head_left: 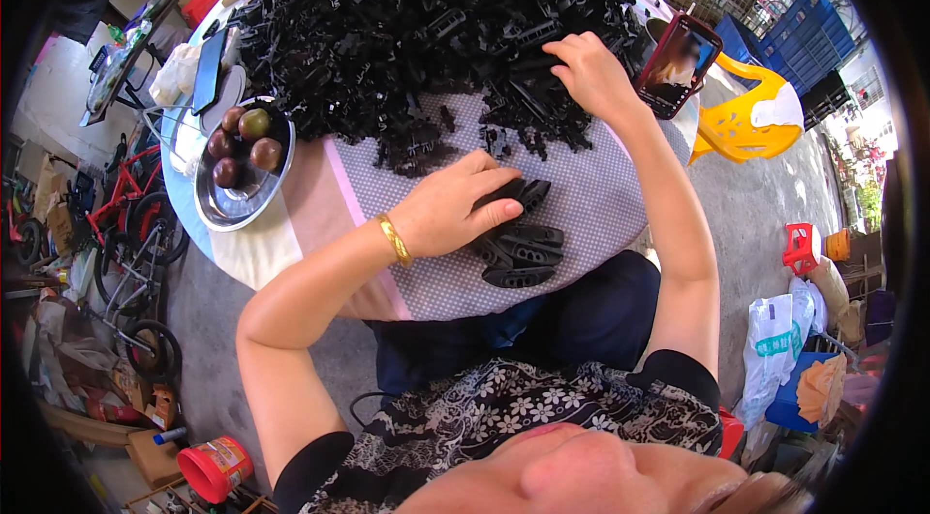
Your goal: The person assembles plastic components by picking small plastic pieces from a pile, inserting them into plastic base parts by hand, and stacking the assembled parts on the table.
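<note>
A big heap of small black plastic parts (387,39) covers the far half of the round table. My left hand (455,204), with a gold bangle at the wrist, is closed around a dark plastic part at the near side of the table; the fingers partly hide it. Right beside that hand lies a small group of longer black plastic pieces with slots (523,255). My right hand (593,76) reaches over the right side of the heap. Its thumb and forefinger are apart at the parts, and I make out nothing held between them.
A metal bowl of round dark fruit (211,201) stands at the table's left, near a blue-grey flat device (208,73). A phone (678,63) is propped at the right edge. Beyond it stands a yellow plastic chair (751,117). Bicycles (145,252) and a red bucket (214,468) are at the left.
</note>
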The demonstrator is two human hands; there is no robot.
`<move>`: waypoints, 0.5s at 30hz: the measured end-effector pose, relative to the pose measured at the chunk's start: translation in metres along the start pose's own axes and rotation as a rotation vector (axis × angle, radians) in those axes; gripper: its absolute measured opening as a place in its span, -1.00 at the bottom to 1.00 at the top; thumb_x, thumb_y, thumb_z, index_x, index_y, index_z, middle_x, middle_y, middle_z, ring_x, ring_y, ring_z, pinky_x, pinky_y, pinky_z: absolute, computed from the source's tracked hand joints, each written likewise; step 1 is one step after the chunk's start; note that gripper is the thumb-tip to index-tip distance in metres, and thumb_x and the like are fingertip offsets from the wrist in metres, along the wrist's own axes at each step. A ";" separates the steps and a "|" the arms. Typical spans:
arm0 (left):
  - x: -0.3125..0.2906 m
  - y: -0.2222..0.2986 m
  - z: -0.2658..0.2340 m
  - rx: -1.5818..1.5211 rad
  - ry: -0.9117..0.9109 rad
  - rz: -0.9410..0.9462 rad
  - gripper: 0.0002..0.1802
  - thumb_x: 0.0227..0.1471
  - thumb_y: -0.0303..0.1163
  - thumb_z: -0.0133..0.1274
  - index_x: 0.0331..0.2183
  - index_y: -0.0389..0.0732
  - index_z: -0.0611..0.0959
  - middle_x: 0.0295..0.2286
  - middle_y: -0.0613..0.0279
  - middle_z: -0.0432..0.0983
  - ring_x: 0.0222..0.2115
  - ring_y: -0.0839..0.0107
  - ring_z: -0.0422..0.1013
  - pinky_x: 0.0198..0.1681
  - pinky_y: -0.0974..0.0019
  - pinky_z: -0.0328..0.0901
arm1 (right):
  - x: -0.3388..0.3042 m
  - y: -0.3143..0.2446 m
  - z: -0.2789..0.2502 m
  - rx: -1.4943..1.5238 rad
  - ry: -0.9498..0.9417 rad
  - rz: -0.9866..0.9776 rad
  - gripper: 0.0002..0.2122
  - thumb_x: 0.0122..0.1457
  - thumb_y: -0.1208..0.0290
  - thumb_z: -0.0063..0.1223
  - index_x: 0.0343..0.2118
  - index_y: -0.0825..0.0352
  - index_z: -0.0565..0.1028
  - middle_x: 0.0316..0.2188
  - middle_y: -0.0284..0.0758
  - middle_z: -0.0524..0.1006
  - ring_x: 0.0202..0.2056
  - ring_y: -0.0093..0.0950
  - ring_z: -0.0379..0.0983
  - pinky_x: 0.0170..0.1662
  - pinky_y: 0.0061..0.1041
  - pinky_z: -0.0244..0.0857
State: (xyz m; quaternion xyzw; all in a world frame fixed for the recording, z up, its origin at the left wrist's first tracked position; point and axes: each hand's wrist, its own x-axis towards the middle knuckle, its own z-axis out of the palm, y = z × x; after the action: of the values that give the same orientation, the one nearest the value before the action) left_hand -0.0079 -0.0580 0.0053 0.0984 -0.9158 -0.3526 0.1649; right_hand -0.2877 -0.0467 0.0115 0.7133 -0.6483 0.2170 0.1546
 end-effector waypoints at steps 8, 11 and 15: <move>0.006 -0.006 -0.008 -0.672 0.284 -0.448 -0.62 0.20 -0.19 -0.12 -0.14 -0.29 0.55 -0.29 0.19 0.54 -0.39 0.53 0.40 -0.28 0.42 0.33 | -0.016 -0.055 -0.033 0.130 0.264 -0.029 -0.82 -0.14 0.46 0.15 -0.40 0.31 0.52 -0.40 -0.33 0.49 -0.30 -0.31 0.39 -0.25 -0.38 0.32; 0.009 -0.012 -0.006 -1.109 0.311 -0.478 -0.61 0.19 -0.20 -0.12 -0.16 -0.34 0.53 -0.33 0.16 0.54 -0.34 0.48 0.43 -0.26 0.39 0.37 | -0.029 -0.097 -0.036 0.205 0.205 -0.174 -0.78 -0.15 0.48 0.17 -0.35 0.30 0.50 -0.40 -0.31 0.49 -0.31 -0.31 0.40 -0.26 -0.40 0.33; 0.006 -0.019 -0.006 -1.257 0.454 -0.575 -0.72 0.12 -0.23 0.00 -0.40 -0.28 0.52 -0.46 0.20 0.51 -0.42 0.43 0.47 -0.26 0.36 0.41 | -0.035 -0.109 -0.023 0.332 0.170 -0.216 -0.76 -0.15 0.51 0.16 -0.32 0.32 0.50 -0.37 -0.30 0.49 -0.31 -0.32 0.40 -0.24 -0.42 0.34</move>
State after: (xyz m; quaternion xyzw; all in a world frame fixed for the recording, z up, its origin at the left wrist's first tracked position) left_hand -0.0103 -0.0778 -0.0017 0.2925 -0.4215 -0.8123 0.2772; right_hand -0.1845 0.0068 0.0203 0.7734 -0.5083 0.3621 0.1114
